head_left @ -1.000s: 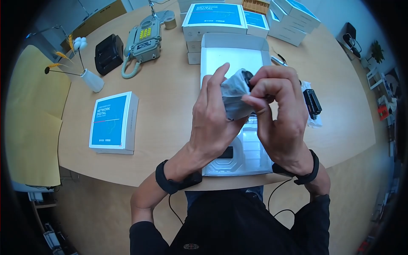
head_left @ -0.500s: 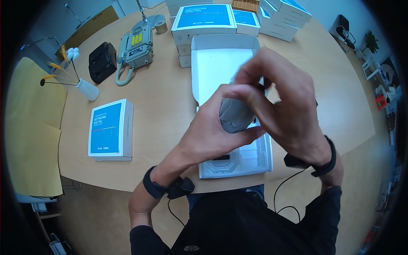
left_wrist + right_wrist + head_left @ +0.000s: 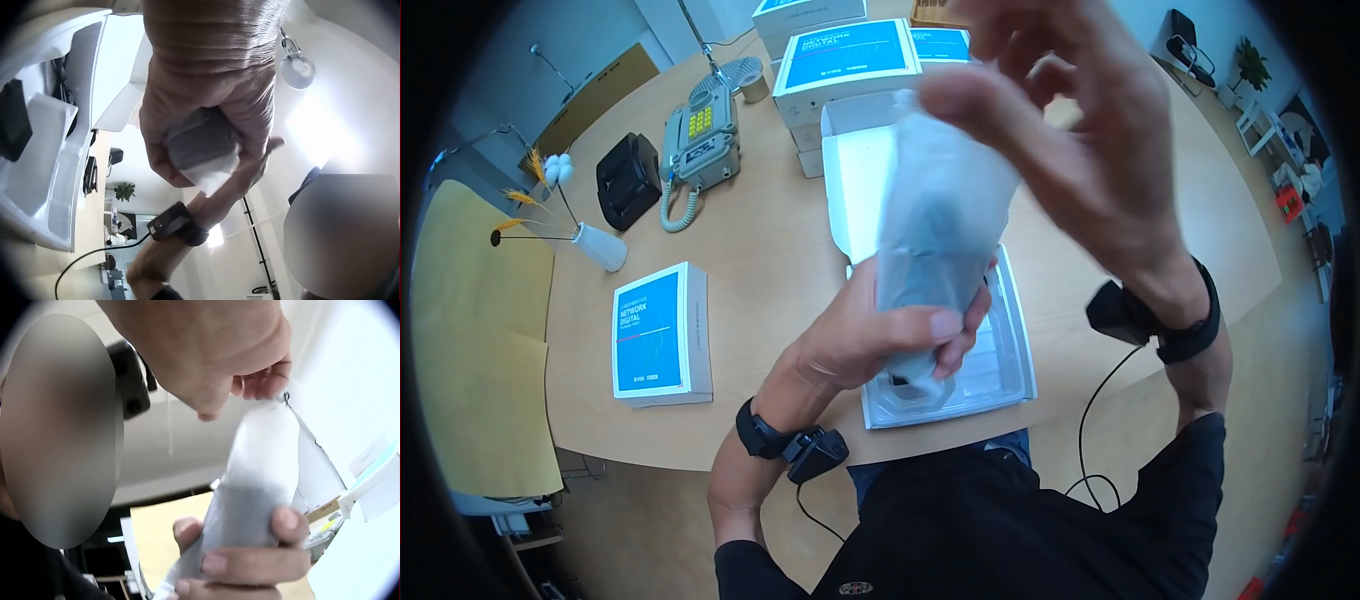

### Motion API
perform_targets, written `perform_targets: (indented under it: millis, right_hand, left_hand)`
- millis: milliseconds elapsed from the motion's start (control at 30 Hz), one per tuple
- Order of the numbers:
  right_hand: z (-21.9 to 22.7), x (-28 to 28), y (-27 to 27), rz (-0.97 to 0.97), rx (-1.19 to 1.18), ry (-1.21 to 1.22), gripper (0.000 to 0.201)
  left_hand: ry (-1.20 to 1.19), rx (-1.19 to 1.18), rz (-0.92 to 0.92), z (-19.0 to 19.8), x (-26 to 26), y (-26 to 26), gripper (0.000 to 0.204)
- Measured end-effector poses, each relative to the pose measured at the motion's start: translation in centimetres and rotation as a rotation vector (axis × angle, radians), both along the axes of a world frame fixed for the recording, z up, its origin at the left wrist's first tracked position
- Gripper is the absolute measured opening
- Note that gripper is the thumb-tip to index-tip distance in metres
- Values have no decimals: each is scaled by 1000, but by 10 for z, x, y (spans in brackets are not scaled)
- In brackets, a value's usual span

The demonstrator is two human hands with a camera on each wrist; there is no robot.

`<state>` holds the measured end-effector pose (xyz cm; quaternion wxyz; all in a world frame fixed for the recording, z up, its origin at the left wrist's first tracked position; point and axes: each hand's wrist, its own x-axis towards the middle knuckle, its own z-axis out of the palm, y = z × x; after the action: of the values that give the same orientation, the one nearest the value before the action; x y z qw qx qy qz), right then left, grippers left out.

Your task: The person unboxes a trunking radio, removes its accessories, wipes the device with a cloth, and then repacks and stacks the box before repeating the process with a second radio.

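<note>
My left hand [image 3: 850, 335] grips the lower part of a translucent white plastic bag [image 3: 945, 220] with a dark, blocky object showing through inside. In the right wrist view, the fingers of that hand wrap around the bag [image 3: 247, 506], and its upper end stands up pale and loose. My right hand [image 3: 1100, 150] is raised beside the bag's top, blurred, with its thumb apart from the fingers. An open white box [image 3: 1010, 340] with a clear plastic tray lies below the hands, partly hidden by them; its lid [image 3: 855, 160] stands folded back.
A closed blue-and-white box [image 3: 650, 330] lies on the table to the left. Further back are a grey corded telephone [image 3: 703, 135], a black cradle-like device [image 3: 628, 180] and a white vase [image 3: 600, 247] with dried stems. Stacked boxes [image 3: 845, 55] stand behind the open one.
The bag, earlier bunched around the dark object, now stretches upward at full length. My right hand has moved up and away from it, while the left hand has shifted to grip its lower part.
</note>
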<state>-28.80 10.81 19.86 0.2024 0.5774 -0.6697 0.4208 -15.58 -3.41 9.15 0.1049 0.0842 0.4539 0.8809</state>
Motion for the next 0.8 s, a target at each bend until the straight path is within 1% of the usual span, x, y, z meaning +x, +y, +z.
perform_targets:
  millis: [33, 100, 133, 167, 233, 267, 333, 367, 433, 467, 500, 533, 567, 600, 633, 667, 700, 733, 767, 800]
  right_hand:
    - [-11, -14, 8, 20, -80, -72, 65]
    - [-26, -10, 17, 92, 133, -388, 98]
    - [-34, -10, 22, 123, 321, -503, 105]
    - [-44, -8, 20, 274, 313, -638, 102]
    - [-50, 1, 18, 398, 225, -582, 63]
    - [-48, 2, 20, 396, 223, -587, 63]
    - [-41, 2, 22, 465, 295, -932, 45]
    - [-43, 6, 21, 466, 292, -931, 45]
    - [-51, 17, 23, 479, 50, -1053, 33]
    - [-54, 18, 26, 502, 45, -1127, 31]
    - [-55, 23, 29, 500, 47, -1134, 31]
    - [-55, 31, 32, 436, 30, -1145, 30]
    - [-57, 37, 33, 374, 12, -1155, 29]
    - [-61, 40, 38, 386, -18, -1182, 22]
    - [-71, 46, 36, 389, -14, -1191, 22]
    - [-86, 53, 33, 417, -124, -1160, 22]
    - [-98, 57, 32, 437, -237, -1126, 22]
    - [-106, 58, 35, 461, -234, -1153, 20]
    - [-109, 62, 36, 440, -246, -1157, 20]
    - [-112, 67, 35, 422, -266, -1125, 16]
  left_hand:
    - [7, -3, 9, -3, 2, -2, 69]
    - [-43, 175, -151, -7, 7, -2, 74]
    - [-45, 155, -162, -8, 7, -1, 76]
    - [-46, 148, -170, -8, 6, -1, 76]
    - [-61, 129, -243, -10, 5, 0, 77]
    - [-65, 129, -246, -10, 6, 3, 77]
    - [-91, 128, -317, -10, 7, 7, 73]
    - [-92, 125, -317, -5, 9, 7, 73]
    - [-119, -233, -122, 9, 16, 7, 65]
    - [-124, -230, -125, 9, 22, 7, 65]
    - [-22, -383, -5, 7, 29, 9, 61]
    - [83, -537, 117, 6, 35, 11, 59]
    - [76, -538, 117, 3, 39, 12, 59]
    - [178, -601, 178, -3, 44, 14, 67]
    - [281, -663, 241, -8, 46, 15, 76]
    - [273, -660, 241, -14, 45, 16, 76]
    - [395, -680, 329, -21, 44, 19, 86]
    - [520, -695, 408, -26, 42, 21, 96]
    - [519, -689, 386, -27, 43, 24, 96]
    - [416, -565, 402, -28, 49, 30, 101]
